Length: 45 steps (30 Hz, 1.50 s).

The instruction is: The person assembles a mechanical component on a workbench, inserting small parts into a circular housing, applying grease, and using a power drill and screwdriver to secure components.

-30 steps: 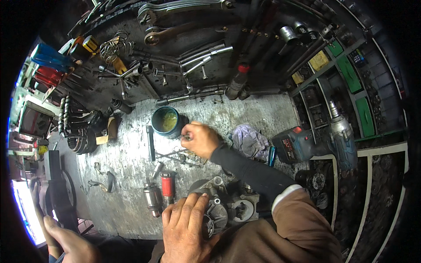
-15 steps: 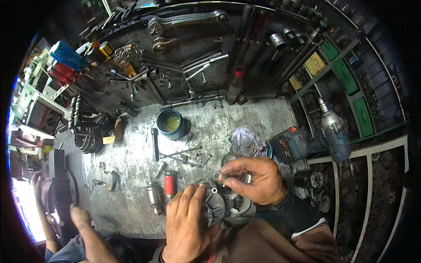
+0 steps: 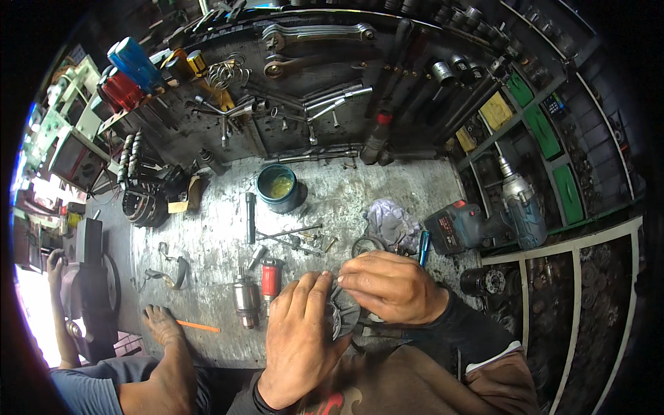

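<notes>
My left hand is wrapped over a round grey metal housing, fingers together along its left side. Most of that side is hidden under the hand. My right hand has its fingers pinched together at the housing's upper edge. What sits between those fingertips is hidden. Just left of my left hand lie a red cylindrical tool and a motor armature. Beyond my hands, a dark ring-shaped part rests by a crumpled rag.
A blue tub of yellowish grease stands further back, near long bolts and a dark socket. At right lies a cordless impact wrench. On the left, a co-worker's hand rests by an orange stick.
My right hand has moved in toward the housing, its fingers closing over the small piece they pinched. The co-worker's near hand has come onto the bench, where an orange stick now shows.
</notes>
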{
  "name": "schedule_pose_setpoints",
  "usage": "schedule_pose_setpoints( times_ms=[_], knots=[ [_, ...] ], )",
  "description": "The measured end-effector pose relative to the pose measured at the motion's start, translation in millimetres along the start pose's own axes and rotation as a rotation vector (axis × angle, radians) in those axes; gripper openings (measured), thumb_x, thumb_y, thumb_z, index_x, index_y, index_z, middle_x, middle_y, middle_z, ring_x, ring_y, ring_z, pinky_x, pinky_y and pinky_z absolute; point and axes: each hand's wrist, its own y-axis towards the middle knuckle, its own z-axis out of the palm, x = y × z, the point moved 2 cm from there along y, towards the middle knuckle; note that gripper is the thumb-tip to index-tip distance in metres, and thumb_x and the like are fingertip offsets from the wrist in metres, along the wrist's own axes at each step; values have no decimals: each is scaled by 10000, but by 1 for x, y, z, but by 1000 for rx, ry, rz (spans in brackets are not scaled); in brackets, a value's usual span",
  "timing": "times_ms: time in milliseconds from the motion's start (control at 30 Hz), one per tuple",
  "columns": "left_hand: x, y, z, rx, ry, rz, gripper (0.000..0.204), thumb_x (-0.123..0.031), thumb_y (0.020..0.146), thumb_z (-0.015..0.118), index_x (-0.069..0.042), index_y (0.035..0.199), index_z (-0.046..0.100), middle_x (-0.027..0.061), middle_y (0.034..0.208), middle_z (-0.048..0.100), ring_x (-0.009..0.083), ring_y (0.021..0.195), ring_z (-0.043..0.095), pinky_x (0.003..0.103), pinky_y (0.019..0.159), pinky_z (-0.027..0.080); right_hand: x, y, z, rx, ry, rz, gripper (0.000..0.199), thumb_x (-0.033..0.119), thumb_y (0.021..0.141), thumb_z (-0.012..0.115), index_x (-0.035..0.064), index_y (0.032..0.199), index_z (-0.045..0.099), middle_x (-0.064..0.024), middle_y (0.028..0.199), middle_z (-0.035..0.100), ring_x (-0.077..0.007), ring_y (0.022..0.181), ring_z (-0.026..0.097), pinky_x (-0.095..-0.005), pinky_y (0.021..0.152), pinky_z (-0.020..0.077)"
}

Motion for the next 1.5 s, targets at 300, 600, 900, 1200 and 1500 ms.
schedule_pose_setpoints(
  times_ms=[300, 600, 900, 1200, 1500],
  knots=[
    [3, 1, 3, -35, 31, 22, 984, -183, 568, 977, -8, 1430, 535, 204, 1378, 621, 406, 1279, 571, 481, 1108, 422, 25, 19, -4, 346, -629, -111, 133, 199, 881, 643, 66, 881, 641, -55, 862, 607, -222, 885, 627, -346, 823, 508],
    [5, -2, 6, -73, 37, 25, 996, -197, 559, 991, -9, 1425, 535, 204, 1377, 620, 404, 1287, 567, 484, 1100, 432, 20, 28, -9, 465, -655, -40, 159, 226, 929, 646, 69, 955, 647, -59, 911, 625, -235, 880, 669, -391, 800, 519],
    [8, -3, 8, -98, 48, 74, 990, -203, 557, 995, 8, 1410, 538, 220, 1381, 617, 414, 1285, 567, 489, 1100, 435, 22, 30, -5, 456, -475, -139, 142, 148, 921, 646, 53, 1025, 659, -66, 981, 647, -237, 923, 679, -375, 839, 551],
    [7, -3, 7, -76, 31, 55, 986, -196, 553, 995, 4, 1405, 543, 219, 1378, 619, 406, 1276, 573, 485, 1096, 434, 21, 29, -3, 502, -590, -67, 171, 166, 890, 676, 20, 978, 673, -106, 884, 688, -280, 875, 740, -400, 797, 597],
    [5, -2, 3, -56, 68, 69, 997, -296, 561, 1008, -3, 1403, 561, 210, 1346, 639, 401, 1236, 589, 478, 1072, 438, 10, 24, -12, 430, -387, 46, 252, 258, 998, 655, 17, 1068, 641, -162, 960, 681, -347, 910, 726, -452, 811, 588]
  ],
)
